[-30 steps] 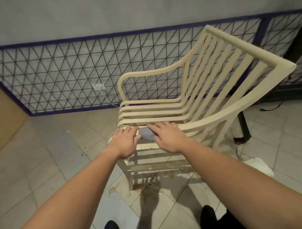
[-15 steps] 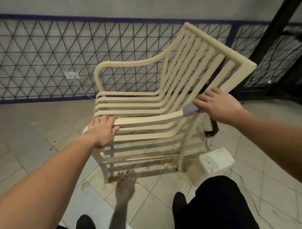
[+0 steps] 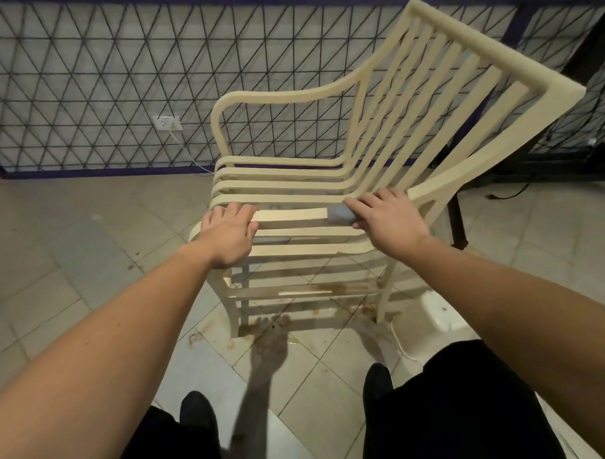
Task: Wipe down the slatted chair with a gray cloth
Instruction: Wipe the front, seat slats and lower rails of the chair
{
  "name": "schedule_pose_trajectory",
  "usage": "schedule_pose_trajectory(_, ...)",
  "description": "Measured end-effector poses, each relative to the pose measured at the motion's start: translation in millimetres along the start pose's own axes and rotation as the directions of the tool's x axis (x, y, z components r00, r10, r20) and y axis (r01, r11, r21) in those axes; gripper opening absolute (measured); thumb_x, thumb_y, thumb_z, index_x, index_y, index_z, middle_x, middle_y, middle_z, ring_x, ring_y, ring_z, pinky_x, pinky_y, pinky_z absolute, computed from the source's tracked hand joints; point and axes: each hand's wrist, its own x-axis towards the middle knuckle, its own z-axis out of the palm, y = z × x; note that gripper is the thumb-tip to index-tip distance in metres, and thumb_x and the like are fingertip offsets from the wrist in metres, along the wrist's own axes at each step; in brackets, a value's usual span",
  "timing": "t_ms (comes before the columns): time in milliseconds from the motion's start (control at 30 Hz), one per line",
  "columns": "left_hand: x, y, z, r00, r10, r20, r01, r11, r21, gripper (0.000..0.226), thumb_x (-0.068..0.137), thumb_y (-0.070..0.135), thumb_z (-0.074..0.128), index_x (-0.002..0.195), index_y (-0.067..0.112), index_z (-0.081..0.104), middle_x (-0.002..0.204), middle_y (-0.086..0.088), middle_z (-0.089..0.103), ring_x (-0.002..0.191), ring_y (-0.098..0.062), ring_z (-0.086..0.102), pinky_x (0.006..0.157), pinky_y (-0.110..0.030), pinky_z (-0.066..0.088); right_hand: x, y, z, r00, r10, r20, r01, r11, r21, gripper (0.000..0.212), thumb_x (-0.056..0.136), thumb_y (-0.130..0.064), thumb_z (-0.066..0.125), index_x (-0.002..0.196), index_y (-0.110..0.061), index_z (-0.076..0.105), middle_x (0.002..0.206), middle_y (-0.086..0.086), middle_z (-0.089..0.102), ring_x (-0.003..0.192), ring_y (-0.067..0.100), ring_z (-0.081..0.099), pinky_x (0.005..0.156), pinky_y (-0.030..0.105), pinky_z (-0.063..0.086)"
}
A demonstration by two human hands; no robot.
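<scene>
A cream slatted chair (image 3: 437, 97) stands on the tiled floor, its seat facing left and its near armrest running across in front of me. My left hand (image 3: 227, 233) grips the front end of that armrest, fingers curled over it. My right hand (image 3: 388, 223) holds a small gray cloth (image 3: 340, 215) wrapped round the armrest near where it meets the backrest. Only a small part of the cloth shows beyond my fingers.
A black wire-mesh fence (image 3: 83, 89) with a purple frame runs behind the chair, with a wall socket (image 3: 167, 122) and cable. A white plastic object (image 3: 441, 315) lies on the floor at the chair's right rear leg. Brown stains mark the tiles beneath. My dark-trousered legs are below.
My right hand has slid the cloth back along the armrest from the backrest end toward the middle. My left hand has kept its grip on the armrest's front end. The view shifted slightly.
</scene>
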Motion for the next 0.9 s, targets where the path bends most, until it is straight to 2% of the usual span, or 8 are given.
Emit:
schedule_pose_trajectory(133,-0.1,-3.3,-0.8,0.999,0.047,0.005,-0.046,0.998,-0.050,0.042,0.108,0.036,0.029,0.149,0.028,0.031,0.150,-0.008,0.038,0.133,-0.034,0.033,0.117,-0.051,0.018,22.2,-40.2,8.3,0.997,-0.049,-0.057,0.057,0.985,0.163,0.045,0.100,-0.036,0.051,0.143,-0.023,0.046,0.130,0.002,0.062,0.110,0.031,0.058,0.092,0.043,0.043)
schedule_pose_trajectory(267,-10.1,-28.5,-4.3,0.995,0.080,-0.057,-0.095,0.932,-0.350,0.058,0.104,0.020,0.048,0.155,0.034,0.025,0.155,-0.002,0.036,0.139,-0.027,0.029,0.118,-0.048,0.022,46.4,-87.8,9.1,0.991,-0.075,-0.111,0.100,0.965,0.243,0.048,0.100,-0.035,0.052,0.146,-0.022,0.044,0.135,0.003,0.060,0.109,0.032,0.057,0.092,0.043,0.042)
schedule_pose_trajectory(367,-25.9,-62.3,-3.8,0.997,-0.044,-0.061,-0.004,0.780,-0.626,0.060,0.101,0.006,0.050,0.153,0.031,0.032,0.150,0.003,0.041,0.136,-0.015,0.036,0.116,-0.037,0.030,64.8,-115.8,5.8,0.987,-0.091,-0.130,0.120,0.965,0.234,0.047,0.101,-0.036,0.047,0.146,-0.022,0.041,0.136,0.003,0.058,0.109,0.031,0.056,0.091,0.042,0.041)
schedule_pose_trajectory(467,-40.3,-92.5,7.3,0.962,-0.265,-0.062,0.127,0.640,-0.757,0.048,0.102,-0.001,0.044,0.143,0.024,0.048,0.138,0.004,0.053,0.128,-0.014,0.047,0.109,-0.032,0.038,83.0,-139.1,0.4,0.988,-0.119,-0.099,0.139,0.963,0.232,0.047,0.101,-0.037,0.047,0.145,-0.023,0.037,0.135,0.003,0.057,0.110,0.031,0.056,0.091,0.043,0.043)
schedule_pose_trajectory(633,-48.9,-134.0,35.2,0.771,-0.637,-0.007,0.247,0.309,-0.919,0.046,0.096,-0.009,0.039,0.122,0.020,0.063,0.129,0.000,0.064,0.113,-0.019,0.059,0.103,-0.039,0.044,112.3,-165.4,-15.8,0.971,-0.238,-0.018,0.234,0.938,0.254,0.045,0.101,-0.033,0.047,0.142,-0.025,0.033,0.132,0.005,0.055,0.112,0.029,0.055,0.091,0.045,0.046)
schedule_pose_trajectory(700,-50.5,-141.3,43.2,0.789,-0.613,0.044,0.269,0.281,-0.921,0.046,0.097,-0.007,0.038,0.113,0.024,0.068,0.128,0.003,0.066,0.103,-0.013,0.061,0.103,-0.039,0.045,123.0,-174.9,-23.0,0.949,-0.314,0.010,0.302,0.923,0.240,0.044,0.101,-0.032,0.045,0.142,-0.025,0.032,0.132,0.005,0.053,0.113,0.029,0.053,0.091,0.045,0.046)
schedule_pose_trajectory(800,-51.6,-146.0,49.8,0.830,-0.555,0.047,0.246,0.289,-0.925,0.046,0.100,-0.002,0.040,0.100,0.031,0.072,0.122,0.009,0.069,0.109,-0.010,0.062,0.099,-0.033,0.046,136.0,-193.3,-30.8,0.915,-0.400,0.048,0.388,0.908,0.158,0.037,0.102,-0.034,0.042,0.138,-0.025,0.035,0.130,0.004,0.052,0.112,0.029,0.052,0.086,0.042,0.044)
schedule_pose_trajectory(900,-50.4,-155.0,54.7,0.802,-0.597,0.027,0.224,0.258,-0.940,0.040,0.101,0.002,0.041,0.101,0.028,0.073,0.117,0.009,0.070,0.109,-0.014,0.063,0.095,-0.031,0.047,146.8,-214.6,-36.9,0.881,-0.461,0.103,0.460,0.887,0.033,0.028,0.101,-0.033,0.044,0.128,-0.026,0.040,0.126,0.003,0.053,0.110,0.028,0.053,0.082,0.041,0.043)
